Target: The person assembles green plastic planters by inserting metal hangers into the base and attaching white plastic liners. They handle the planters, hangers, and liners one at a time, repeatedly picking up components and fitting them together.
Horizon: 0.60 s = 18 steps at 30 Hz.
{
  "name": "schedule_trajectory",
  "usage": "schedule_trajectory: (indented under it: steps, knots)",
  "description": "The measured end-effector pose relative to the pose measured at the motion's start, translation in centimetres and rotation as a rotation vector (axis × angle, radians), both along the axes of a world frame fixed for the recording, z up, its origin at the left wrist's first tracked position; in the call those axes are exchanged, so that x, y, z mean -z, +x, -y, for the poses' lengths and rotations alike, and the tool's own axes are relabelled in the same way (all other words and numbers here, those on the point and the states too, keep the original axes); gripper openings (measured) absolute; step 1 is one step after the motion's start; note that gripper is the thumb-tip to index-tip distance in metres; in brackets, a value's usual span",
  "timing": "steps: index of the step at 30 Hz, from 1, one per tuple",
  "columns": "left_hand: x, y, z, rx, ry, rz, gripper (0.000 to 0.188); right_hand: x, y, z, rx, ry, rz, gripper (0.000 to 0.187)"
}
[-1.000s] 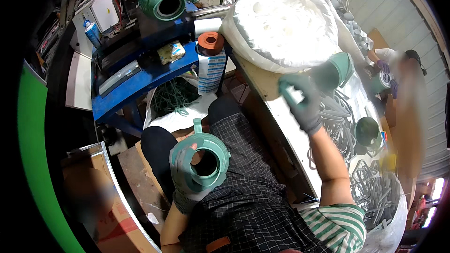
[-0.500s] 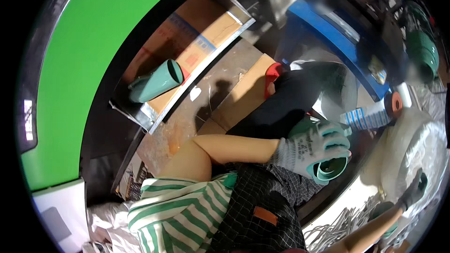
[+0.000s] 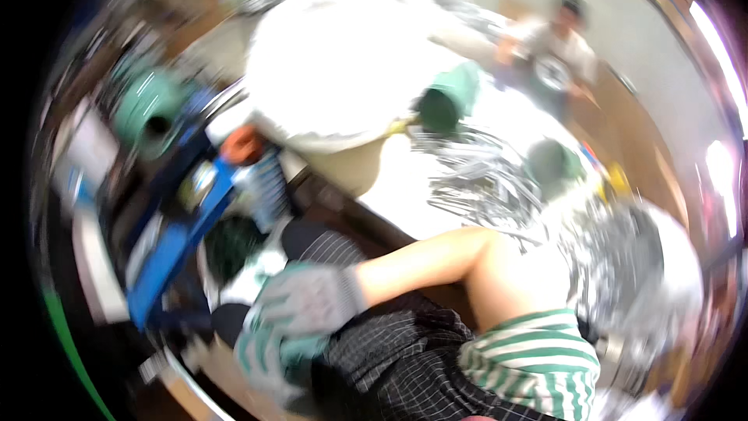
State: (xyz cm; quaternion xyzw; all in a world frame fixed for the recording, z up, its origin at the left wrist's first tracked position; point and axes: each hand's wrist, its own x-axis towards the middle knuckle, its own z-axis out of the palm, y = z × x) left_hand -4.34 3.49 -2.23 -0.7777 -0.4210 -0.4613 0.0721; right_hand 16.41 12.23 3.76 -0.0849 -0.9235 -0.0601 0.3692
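Note:
My right hand [image 3: 308, 300], in a grey and teal knitted glove, comes in from the right with a green-striped sleeve. Just below it is my left hand [image 3: 265, 359], gloved alike, its forearm out of sight. Between them a smooth green tube [image 3: 302, 349] shows in part. Both hands look closed on it, though motion smears the fingers and most of the tube is hidden. Beneath lies my dark checked clothing. Beyond my right arm another green tube [image 3: 448, 101] rests with its open end toward me.
A large white bag [image 3: 335, 54] bulges ahead, beside a tangle of thin grey strips [image 3: 483, 187]. To the left are a blue frame [image 3: 181, 253], an orange-ended roll [image 3: 243, 145] and a green cylinder [image 3: 148, 109]. A person [image 3: 557, 54] stands at the far right.
My view has swung far to the right, and the cardboard box has left it. My right hand, apart and empty before, is now against my left, which held the green tube.

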Motion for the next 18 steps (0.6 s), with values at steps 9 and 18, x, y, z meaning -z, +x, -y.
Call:
schedule_trajectory:
  steps: [9,18]
  knots:
    - [-3.8,2.0,-1.2,0.223,-0.167,-0.298,0.044,2.6,3.3,3.6,0.203,-0.249,0.341,0.052]
    - [-6.8,2.9,-1.3,0.065,-0.142,-0.478,0.037,5.5,1.0,3.9,0.268,-0.335,0.200,0.046]
